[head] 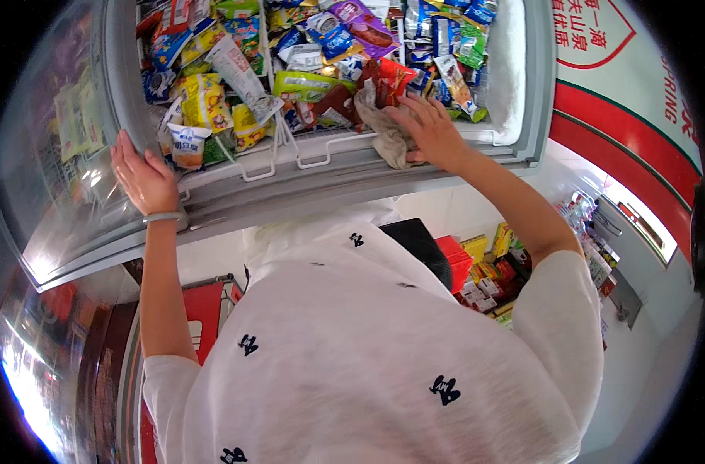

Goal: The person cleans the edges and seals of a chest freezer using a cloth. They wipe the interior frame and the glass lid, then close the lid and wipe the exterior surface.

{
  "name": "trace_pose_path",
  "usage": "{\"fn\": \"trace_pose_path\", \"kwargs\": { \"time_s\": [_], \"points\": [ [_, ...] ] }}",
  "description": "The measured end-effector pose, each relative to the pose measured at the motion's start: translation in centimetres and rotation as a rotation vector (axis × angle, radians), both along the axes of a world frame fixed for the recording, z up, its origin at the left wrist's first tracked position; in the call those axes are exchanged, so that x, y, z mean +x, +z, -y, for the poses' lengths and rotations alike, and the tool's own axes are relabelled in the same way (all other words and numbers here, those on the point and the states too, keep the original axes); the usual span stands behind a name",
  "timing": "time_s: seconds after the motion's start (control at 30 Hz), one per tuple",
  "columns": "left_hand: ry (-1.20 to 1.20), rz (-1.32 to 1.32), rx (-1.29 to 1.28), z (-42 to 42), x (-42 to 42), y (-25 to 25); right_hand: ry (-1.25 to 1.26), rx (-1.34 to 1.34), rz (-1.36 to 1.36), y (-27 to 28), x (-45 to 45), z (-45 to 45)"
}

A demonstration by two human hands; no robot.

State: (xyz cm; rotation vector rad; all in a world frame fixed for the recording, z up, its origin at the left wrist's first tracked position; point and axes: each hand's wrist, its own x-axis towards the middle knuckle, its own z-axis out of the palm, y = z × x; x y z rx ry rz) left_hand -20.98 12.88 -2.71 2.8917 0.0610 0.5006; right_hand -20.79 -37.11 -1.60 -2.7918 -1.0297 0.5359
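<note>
A chest freezer (306, 174) full of wrapped ice creams stands before me. My left hand (144, 177) lies flat against the frame of its sliding glass lid (57, 197), at the left of the opening. It holds nothing, and the thumb is apart from the fingers. At the near rim, my right hand (436, 130) holds a crumpled grey-beige cloth (390, 133). The cloth hangs over the rim beside a red wrapper (396, 78). White wire basket hooks (312, 162) run along the near inner edge.
Frost (509, 75) coats the freezer's right inner wall. A red and white printed panel (625, 127) stands to the right. Behind me, boxed goods (491, 284) and a red box (452, 261) sit low on the right. A red surface (202, 313) shows at the lower left.
</note>
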Motion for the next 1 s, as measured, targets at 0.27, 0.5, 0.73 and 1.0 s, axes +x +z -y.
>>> {"fn": "trace_pose_path", "kwargs": {
  "time_s": [0.27,0.5,0.73,1.0],
  "points": [
    [0.037,-0.028,0.012,-0.2,-0.1,-0.1,0.104,0.288,-0.223,-4.7,-1.7,-18.0],
    [0.040,-0.025,0.031,-0.4,0.1,0.1,-0.131,0.482,-0.334,-5.3,-2.3,-32.0],
    [0.063,-0.026,-0.010,-0.7,-0.2,0.0,-0.198,0.353,-0.262,-2.9,-2.1,-21.5],
    [0.053,-0.015,-0.035,-0.6,-0.1,-0.3,0.019,0.293,-0.304,-2.3,-1.5,-32.7]
  ]
}}
